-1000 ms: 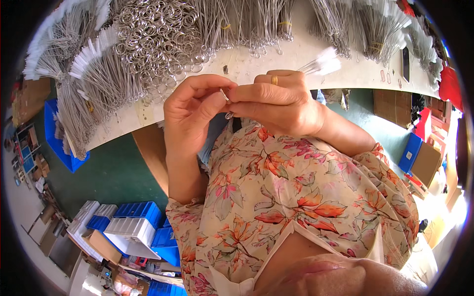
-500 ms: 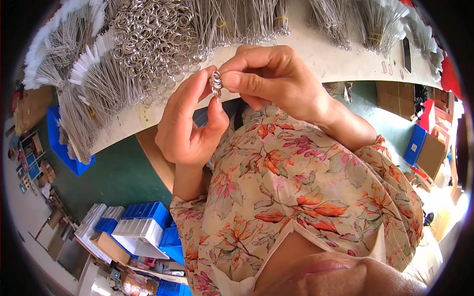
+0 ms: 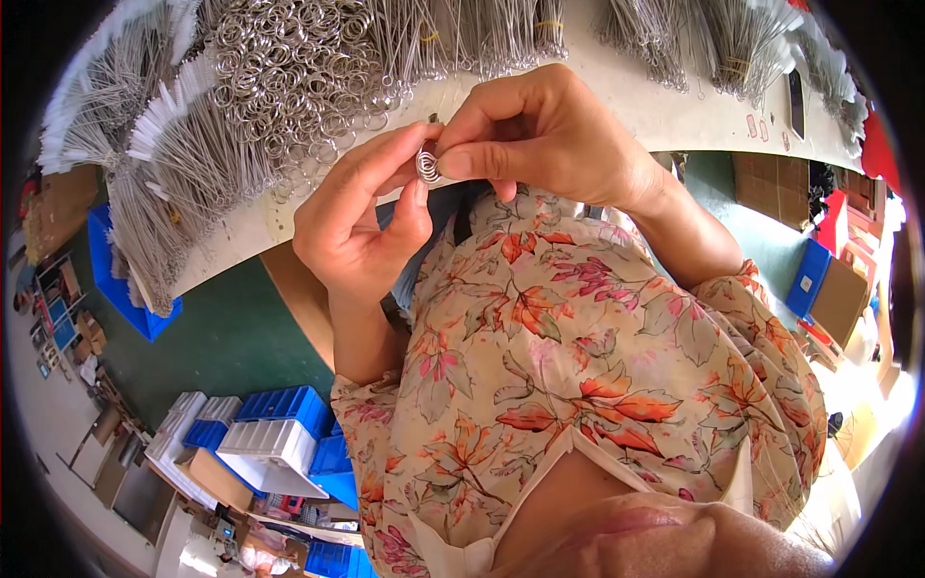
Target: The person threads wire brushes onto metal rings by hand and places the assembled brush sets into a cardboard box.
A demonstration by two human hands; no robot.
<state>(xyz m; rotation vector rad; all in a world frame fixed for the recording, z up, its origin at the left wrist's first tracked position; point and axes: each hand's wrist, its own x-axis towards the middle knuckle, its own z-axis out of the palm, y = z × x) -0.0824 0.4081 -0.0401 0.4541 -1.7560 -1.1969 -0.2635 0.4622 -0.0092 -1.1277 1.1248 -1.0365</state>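
Note:
Between my two hands is a small stack of shiny metal rings (image 3: 427, 165), held just off the table's near edge. My left hand (image 3: 361, 212) grips the stack from the left between its thumb and fingertips. From the right, the thumb and forefinger of my right hand (image 3: 540, 140) pinch at the same rings; its other fingers are curled under. Behind my hands a big heap of loose metal rings (image 3: 289, 72) covers part of the table. Bundles of thin wire brushes with white bristles (image 3: 198, 144) lie left of the heap.
More wire bundles (image 3: 732, 48) lie along the far side of the white table (image 3: 636, 116). A dark flat object (image 3: 796, 104) rests near its right end. A blue bin (image 3: 120, 279) stands below the left end. White and blue crates (image 3: 270, 448) are stacked on the lower left.
My right hand has shifted slightly up and my left hand a little left and down. The ring stack has turned so its loops face me more.

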